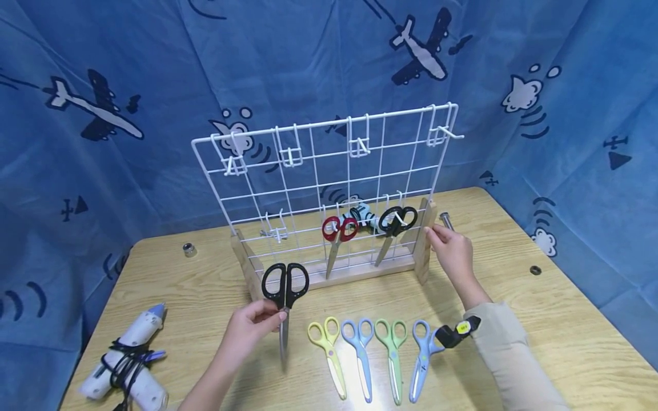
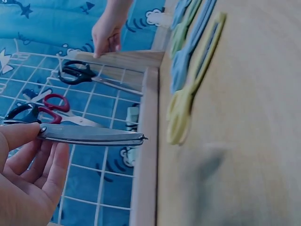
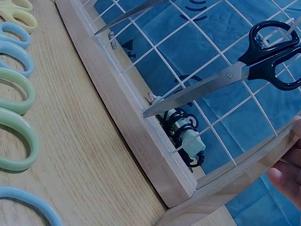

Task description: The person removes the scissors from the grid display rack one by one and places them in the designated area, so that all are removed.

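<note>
Blue fabric (image 1: 308, 57) printed with cartoon planes hangs behind and beside a pale wood-grain table (image 1: 195, 319); on the table stands a white wire rack (image 1: 348, 180) with a wooden base (image 1: 367, 272), fitted with white hooks in an upper and a lower row.

Near the rack's left end, a person's left hand (image 1: 257, 321) pinches a pair of black-handled scissors (image 1: 289, 297) between thumb and fingers, just below the handles; the finger loops point up, the blades point down, and the scissors are held in front of the rack, above the table; the right hand (image 1: 452, 248), at the far end, has its thumb and fingers clamped on the rack's wooden upright (image 1: 424, 245).

Red-handled scissors (image 1: 335, 242) and a second black-handled pair (image 1: 393, 228) hang from the lower hooks, blades downward; in front of the rack lie four more pairs in a row (pastel, all with loops toward the rack): yellow scissors (image 1: 329, 348), blue scissors (image 1: 361, 348), green scissors (image 1: 393, 348) and another blue pair (image 1: 424, 351); at lower left rests a white tool (image 1: 139, 331) wrapped in black cord.
</note>
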